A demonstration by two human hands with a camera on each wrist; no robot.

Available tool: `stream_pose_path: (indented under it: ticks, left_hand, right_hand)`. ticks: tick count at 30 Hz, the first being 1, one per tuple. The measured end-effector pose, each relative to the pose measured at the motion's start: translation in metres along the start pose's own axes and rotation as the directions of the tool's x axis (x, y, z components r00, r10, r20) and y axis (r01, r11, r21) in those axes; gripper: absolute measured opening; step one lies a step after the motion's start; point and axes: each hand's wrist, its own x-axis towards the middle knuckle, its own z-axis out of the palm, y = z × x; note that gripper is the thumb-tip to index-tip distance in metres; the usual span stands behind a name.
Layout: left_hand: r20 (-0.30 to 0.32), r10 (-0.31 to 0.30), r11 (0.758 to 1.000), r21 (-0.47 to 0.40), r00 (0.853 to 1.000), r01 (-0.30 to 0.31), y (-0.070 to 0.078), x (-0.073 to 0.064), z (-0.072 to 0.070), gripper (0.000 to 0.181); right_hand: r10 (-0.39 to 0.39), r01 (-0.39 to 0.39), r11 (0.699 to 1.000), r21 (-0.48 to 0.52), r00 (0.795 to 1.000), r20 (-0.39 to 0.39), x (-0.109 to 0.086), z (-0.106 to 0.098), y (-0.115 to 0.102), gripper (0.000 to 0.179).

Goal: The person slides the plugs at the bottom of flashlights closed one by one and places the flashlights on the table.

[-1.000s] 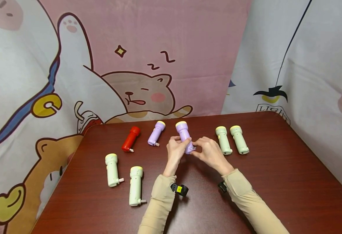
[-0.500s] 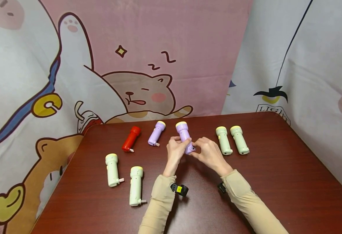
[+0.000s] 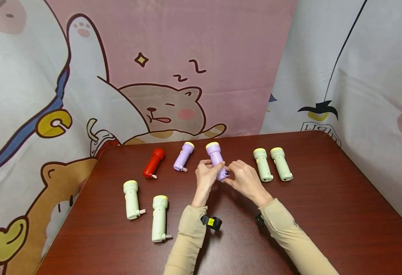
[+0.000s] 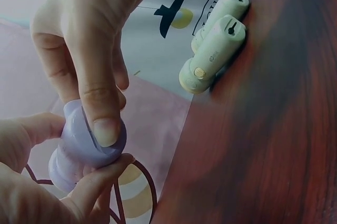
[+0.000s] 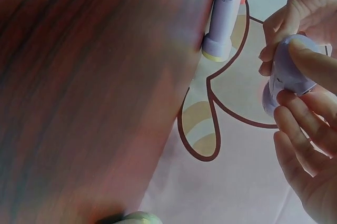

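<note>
Left hand [image 3: 206, 177] gripping purple flashlight [image 3: 216, 156] between thumb and fingers, right hand [image 3: 244, 178] pinching its near end

A red-brown bench [image 3: 331, 214] is filling the lower view, catching a soft sheen near its front. Behind it, a cartoon backdrop [image 3: 245, 65] is hanging: an animal [image 3: 176, 105] is dozing against pink, a yellow bell [image 3: 44, 126] is adorning a blue band [image 3: 58, 100], and a duck [image 3: 3, 243] is showing low at left. The right side is showing creased white, its lettering [image 3: 319, 129] apparently reading LIGHT.
</note>
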Motion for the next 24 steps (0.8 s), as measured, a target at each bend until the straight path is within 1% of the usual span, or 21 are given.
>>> stream_pose_path:
  ticks: [7, 14, 19, 24]
  left_hand:
    - [0.009, -0.011, 1.000, -0.026, 1.000, 0.011, 0.0005, -0.0006, -0.0004, 0.049]
    - [0.014, -0.013, 1.000, -0.006, 1.000, 0.013, 0.0000, 0.0000, -0.0009, 0.050]
    - [0.011, 0.008, 1.000, 0.008, 1.000, -0.008, -0.0018, 0.0004, -0.0006, 0.049]
    - [0.023, 0.020, 1.000, 0.014, 1.000, -0.020, -0.0014, 0.0014, -0.0007, 0.050]
  right_hand:
    - [0.002, -0.002, 1.000, -0.014, 1.000, -0.002, -0.0001, 0.0004, -0.0005, 0.032]
    - [0.004, -0.005, 1.000, -0.020, 1.000, -0.004, -0.0016, 0.0030, 0.0006, 0.034]
    - [0.013, -0.013, 1.000, -0.020, 1.000, 0.006, -0.0038, 0.0041, 0.0009, 0.035]
    - [0.028, -0.028, 1.000, -0.010, 0.999, 0.030, -0.0079, 0.0057, 0.0018, 0.037]
